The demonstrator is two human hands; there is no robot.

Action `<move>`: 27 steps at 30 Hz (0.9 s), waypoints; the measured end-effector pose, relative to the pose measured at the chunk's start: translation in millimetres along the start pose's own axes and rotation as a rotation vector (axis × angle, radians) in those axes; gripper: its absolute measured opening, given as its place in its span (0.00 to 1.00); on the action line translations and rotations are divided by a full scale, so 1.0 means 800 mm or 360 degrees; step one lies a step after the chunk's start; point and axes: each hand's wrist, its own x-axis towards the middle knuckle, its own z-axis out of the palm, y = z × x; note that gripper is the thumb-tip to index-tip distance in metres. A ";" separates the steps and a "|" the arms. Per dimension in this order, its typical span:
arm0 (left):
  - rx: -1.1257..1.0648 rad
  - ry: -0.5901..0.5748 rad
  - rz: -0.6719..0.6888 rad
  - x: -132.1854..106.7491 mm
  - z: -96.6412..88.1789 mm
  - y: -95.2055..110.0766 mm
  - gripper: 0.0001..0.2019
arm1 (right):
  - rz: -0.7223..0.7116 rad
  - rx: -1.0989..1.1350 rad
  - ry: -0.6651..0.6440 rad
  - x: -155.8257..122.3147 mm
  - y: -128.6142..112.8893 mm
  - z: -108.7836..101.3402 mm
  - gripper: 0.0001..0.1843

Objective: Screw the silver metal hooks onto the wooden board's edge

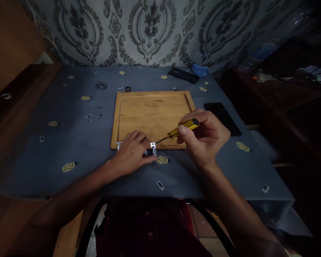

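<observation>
A framed wooden panel (pixel 152 114) lies flat on the table. At its near edge is a shiny metal fitting (pixel 153 147), partly hidden under my left hand (pixel 132 151). That hand holds the fitting against the panel, its fingers over the wood and its thumb along the near side. My right hand (pixel 205 137) grips a yellow and black screwdriver (pixel 183 128). The screwdriver slants down to the left, its tip at the right end of the fitting. Whether a screw sits under the tip is too small to tell.
Small screws or metal bits (pixel 93 117) lie left of the panel, and a grey coiled item (pixel 101 85) behind them. A black flat device (pixel 222 118) lies to the right. Behind the panel are a dark case (pixel 183 75) and a blue cloth (pixel 200 70), near the patterned wall.
</observation>
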 end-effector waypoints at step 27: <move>0.0022 0.0031 0.0009 -0.001 0.003 0.000 0.22 | -0.0086 0.0104 -0.0294 -0.003 0.011 0.002 0.12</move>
